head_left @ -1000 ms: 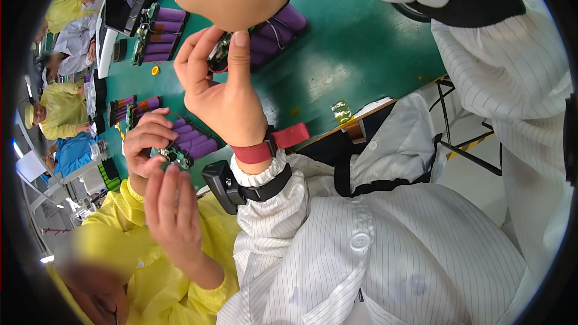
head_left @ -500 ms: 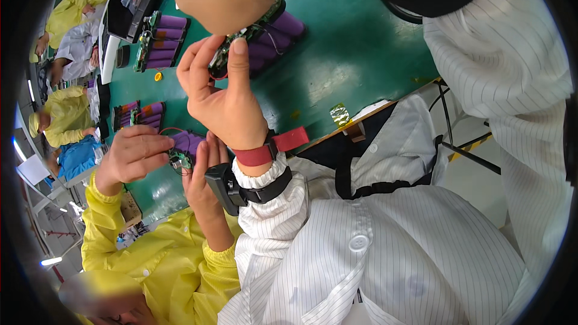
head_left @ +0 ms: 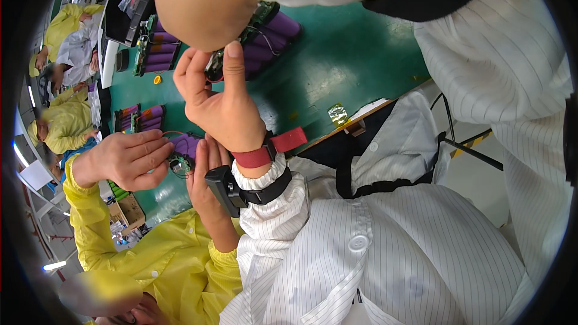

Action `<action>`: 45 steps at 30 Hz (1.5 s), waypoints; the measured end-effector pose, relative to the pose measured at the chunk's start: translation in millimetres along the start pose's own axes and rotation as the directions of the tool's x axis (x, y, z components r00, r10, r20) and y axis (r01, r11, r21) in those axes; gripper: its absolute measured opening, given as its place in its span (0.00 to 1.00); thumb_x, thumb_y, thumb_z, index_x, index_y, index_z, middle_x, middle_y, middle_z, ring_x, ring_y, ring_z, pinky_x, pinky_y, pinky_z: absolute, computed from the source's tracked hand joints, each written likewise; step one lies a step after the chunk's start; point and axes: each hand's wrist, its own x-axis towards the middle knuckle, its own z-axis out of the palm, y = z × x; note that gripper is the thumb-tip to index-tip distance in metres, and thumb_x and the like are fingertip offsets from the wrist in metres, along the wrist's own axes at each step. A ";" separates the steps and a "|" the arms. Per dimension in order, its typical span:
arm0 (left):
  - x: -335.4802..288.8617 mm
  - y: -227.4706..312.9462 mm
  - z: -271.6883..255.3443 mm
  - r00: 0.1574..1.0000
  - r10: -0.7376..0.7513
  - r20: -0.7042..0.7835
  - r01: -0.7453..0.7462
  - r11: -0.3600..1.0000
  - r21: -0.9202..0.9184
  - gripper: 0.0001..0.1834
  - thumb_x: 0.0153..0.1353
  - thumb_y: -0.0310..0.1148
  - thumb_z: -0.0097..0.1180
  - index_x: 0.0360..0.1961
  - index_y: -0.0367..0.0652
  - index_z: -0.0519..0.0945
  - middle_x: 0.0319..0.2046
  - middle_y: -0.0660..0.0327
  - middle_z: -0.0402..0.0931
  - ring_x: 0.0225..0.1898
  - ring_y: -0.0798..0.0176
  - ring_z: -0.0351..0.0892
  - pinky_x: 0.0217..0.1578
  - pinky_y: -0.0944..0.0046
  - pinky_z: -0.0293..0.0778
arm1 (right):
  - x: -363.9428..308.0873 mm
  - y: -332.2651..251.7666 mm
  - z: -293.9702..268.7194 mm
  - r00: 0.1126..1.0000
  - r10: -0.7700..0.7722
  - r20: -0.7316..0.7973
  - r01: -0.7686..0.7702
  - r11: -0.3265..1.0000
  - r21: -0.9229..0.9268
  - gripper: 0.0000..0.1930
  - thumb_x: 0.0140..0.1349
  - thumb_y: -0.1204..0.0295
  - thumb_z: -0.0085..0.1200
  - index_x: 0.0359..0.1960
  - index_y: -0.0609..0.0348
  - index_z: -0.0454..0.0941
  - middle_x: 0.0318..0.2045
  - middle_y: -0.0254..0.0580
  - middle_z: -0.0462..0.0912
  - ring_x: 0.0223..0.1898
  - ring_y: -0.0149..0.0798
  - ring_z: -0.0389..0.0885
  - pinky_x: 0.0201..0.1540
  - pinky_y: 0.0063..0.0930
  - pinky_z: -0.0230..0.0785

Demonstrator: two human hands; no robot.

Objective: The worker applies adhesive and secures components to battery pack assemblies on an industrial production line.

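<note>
Shifts right hand (head_left: 201,9) off battery pack's (head_left: 280,29) cells, baring more circuit board (head_left: 263,15); cannot tell right grip, hidden; keeps left hand (head_left: 226,108), grip narrow, at pack's board end; seemingly stays on pack

The worktop (head_left: 349,48) right of the purple battery pack (head_left: 280,30) offers open passage; a co-worker's arms (head_left: 90,225) obstruct the left.

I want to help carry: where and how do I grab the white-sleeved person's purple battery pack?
Probably clasp its rounded purple cells, from the picture's right: they stick out there, while the green board, left hand and right hand crowd the left.
</note>
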 end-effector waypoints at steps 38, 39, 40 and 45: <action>8.6 -1.8 2.0 1.000 -0.004 0.008 0.004 0.997 -0.082 0.12 0.53 0.29 0.68 0.38 0.37 0.82 0.42 0.62 0.76 0.40 0.68 0.72 0.39 0.70 0.64 | 6.6 8.1 8.9 0.999 0.026 0.018 -0.027 0.999 0.030 0.06 0.46 0.75 0.61 0.23 0.67 0.80 0.25 0.50 0.80 0.29 0.43 0.78 0.31 0.30 0.70; 10.4 -1.0 -0.9 1.000 0.000 0.030 0.002 0.999 -0.039 0.11 0.53 0.29 0.67 0.36 0.38 0.83 0.41 0.62 0.76 0.38 0.68 0.72 0.36 0.70 0.65 | 11.2 2.4 11.1 0.999 0.029 0.023 -0.030 0.999 0.042 0.06 0.46 0.75 0.61 0.23 0.67 0.80 0.25 0.50 0.80 0.29 0.43 0.78 0.31 0.30 0.70; 10.6 2.2 -1.8 0.999 -0.033 0.030 0.034 0.998 -0.051 0.10 0.53 0.29 0.67 0.36 0.38 0.83 0.40 0.62 0.76 0.37 0.68 0.72 0.35 0.71 0.64 | 11.8 0.9 10.7 0.999 0.027 0.038 -0.029 0.998 0.059 0.06 0.46 0.75 0.61 0.23 0.67 0.80 0.25 0.50 0.80 0.29 0.43 0.78 0.31 0.30 0.70; 9.7 10.3 4.4 0.990 -0.141 0.010 0.141 0.987 -0.081 0.07 0.51 0.27 0.67 0.33 0.41 0.85 0.35 0.61 0.74 0.39 0.66 0.72 0.38 0.68 0.66 | 8.1 8.4 15.2 0.982 0.109 0.153 -0.131 0.981 0.142 0.06 0.46 0.75 0.61 0.23 0.67 0.80 0.25 0.50 0.80 0.29 0.43 0.78 0.31 0.31 0.70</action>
